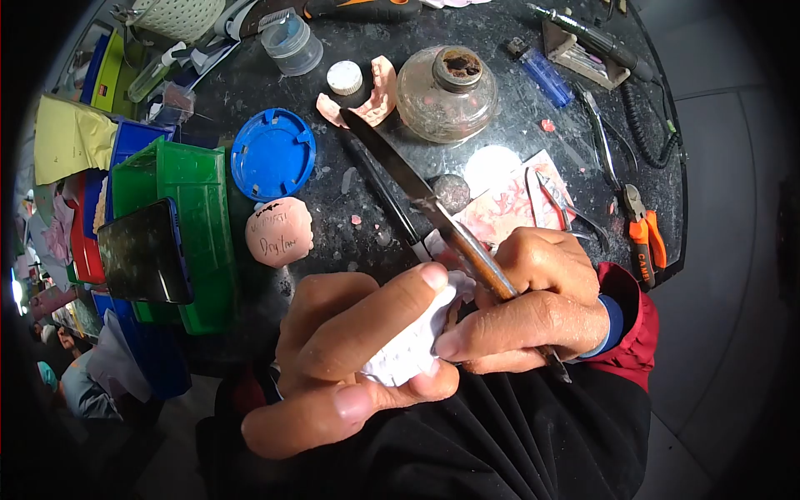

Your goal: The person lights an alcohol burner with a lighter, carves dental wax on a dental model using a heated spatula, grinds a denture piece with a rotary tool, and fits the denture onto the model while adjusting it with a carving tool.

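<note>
Holding in left hand [350,342]: white plaster dental cast [400,354], fingers [375,323] curled around it, above the black-clothed lap [508,442].
Gripping in right hand [537,304]: wooden-handled plaster knife [477,260], blade [383,152] pointing away over the bench [333,237]; thumb [496,327] against the cast.
Dark bench: glass spirit burner [446,100] beside a pink arch-shaped dental model [379,93]; orange-handled cutters [643,237] at right.

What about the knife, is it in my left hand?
No, your right hand grips the knife, while your left hand holds the white piece.
</note>
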The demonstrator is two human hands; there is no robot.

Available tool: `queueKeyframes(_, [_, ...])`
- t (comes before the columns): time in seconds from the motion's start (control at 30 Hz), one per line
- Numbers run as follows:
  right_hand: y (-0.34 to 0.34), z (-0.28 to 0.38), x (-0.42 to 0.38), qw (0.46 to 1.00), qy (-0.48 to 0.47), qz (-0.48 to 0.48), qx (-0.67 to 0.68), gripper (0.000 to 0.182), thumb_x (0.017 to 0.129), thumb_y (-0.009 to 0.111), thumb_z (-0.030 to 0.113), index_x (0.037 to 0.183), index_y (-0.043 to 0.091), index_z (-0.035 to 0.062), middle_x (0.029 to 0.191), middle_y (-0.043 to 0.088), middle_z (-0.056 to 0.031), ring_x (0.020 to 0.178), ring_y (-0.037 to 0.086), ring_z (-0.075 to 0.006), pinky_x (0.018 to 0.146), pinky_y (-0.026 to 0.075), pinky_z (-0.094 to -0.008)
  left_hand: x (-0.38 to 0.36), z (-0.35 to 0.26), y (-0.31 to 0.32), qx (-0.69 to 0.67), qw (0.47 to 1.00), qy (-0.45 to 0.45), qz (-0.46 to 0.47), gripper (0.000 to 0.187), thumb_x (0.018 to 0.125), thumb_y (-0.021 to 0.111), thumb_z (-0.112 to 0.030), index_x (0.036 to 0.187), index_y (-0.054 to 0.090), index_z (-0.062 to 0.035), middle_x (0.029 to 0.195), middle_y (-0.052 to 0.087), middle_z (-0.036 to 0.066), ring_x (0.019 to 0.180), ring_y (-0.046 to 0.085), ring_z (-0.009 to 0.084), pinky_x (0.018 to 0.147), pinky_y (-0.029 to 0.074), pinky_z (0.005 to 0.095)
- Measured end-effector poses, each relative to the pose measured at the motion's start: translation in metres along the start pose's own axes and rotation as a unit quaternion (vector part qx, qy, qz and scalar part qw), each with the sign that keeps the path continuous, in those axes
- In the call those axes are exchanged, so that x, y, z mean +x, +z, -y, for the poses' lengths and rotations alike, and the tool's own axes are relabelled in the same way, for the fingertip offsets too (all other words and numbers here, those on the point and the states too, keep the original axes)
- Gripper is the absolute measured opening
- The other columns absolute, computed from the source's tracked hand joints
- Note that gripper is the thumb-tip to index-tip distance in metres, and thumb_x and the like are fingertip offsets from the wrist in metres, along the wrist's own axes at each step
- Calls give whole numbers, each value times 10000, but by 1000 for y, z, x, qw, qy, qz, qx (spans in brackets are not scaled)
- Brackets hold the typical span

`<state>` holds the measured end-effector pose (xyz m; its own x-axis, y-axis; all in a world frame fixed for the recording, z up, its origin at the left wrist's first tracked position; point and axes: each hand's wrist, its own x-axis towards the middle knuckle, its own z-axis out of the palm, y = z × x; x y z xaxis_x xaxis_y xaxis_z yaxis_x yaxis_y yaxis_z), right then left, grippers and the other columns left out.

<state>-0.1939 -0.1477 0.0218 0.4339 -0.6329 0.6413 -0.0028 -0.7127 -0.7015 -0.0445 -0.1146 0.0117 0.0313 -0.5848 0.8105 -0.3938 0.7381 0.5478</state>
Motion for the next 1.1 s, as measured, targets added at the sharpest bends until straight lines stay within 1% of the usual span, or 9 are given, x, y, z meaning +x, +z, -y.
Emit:
queueKeyframes(0.07, [-2,2,0,999,-4,6,-44,178,634,705,182,795,656,126,599,393,23,426,330,-69,379,212,-224,0,1,-2,-11,1000,-6,0,445,756,575,-150,1065,259,-94,884,582,225,585,515,204,542,417,267])
queueKeyframes(0.2, [-2,0,-2,994,-31,-4,-103,197,612,709,201,795,657,147,599,410,39,422,313,-56,389,177,-216,5,9,-13,-26,997,32,60,389,663,704,-52,912,407,-88,942,617,196,561,509,184,451,410,231])
queueKeyframes(0.27, [-2,1,-1,994,-25,-2,-111,205,609,706,211,798,659,147,598,414,44,421,312,-57,394,171,-217,8,9,-20,-8,993,44,110,343,651,712,-70,889,465,-90,964,607,186,591,539,194,472,429,234])
queueKeyframes(0.37, [-5,5,1,992,-15,16,-126,212,612,715,231,800,662,146,587,423,45,420,320,-62,402,173,-225,8,8,-17,-7,994,41,96,309,662,706,-92,886,493,-102,975,591,187,637,562,207,504,445,247])
queueKeyframes(0.47, [-10,10,4,989,0,46,-143,234,634,773,291,786,672,144,534,460,30,421,362,-82,424,194,-239,8,10,-19,-18,993,31,112,292,676,686,-84,894,492,-103,965,582,204,664,572,226,525,459,275])
queueKeyframes(0.63, [-17,15,6,987,38,50,-151,335,597,810,324,821,647,137,682,597,-32,483,425,-106,467,291,-237,10,13,-25,-85,984,-52,145,258,736,596,-98,958,466,-81,944,575,241,675,583,251,528,485,310])
queueKeyframes(0.67, [-19,16,6,986,48,58,-151,356,592,815,332,829,640,132,721,619,-47,500,441,-112,479,317,-236,7,13,-23,-91,986,-64,125,251,743,585,-103,961,464,-77,937,576,244,671,584,249,526,488,311])
queueKeyframes(0.8, [-20,17,9,984,57,72,-156,365,599,806,347,825,647,109,750,625,-73,506,457,-118,471,329,-239,8,16,-21,-118,983,-86,113,216,758,523,-97,958,456,-57,891,577,250,663,585,243,527,498,318])
queueKeyframes(1.1, [-17,9,7,986,37,75,-146,320,652,758,335,826,665,83,751,628,-106,485,464,-119,423,324,-234,10,17,-21,-164,973,-124,107,195,756,495,-89,940,446,-49,875,565,250,671,583,237,557,506,330])
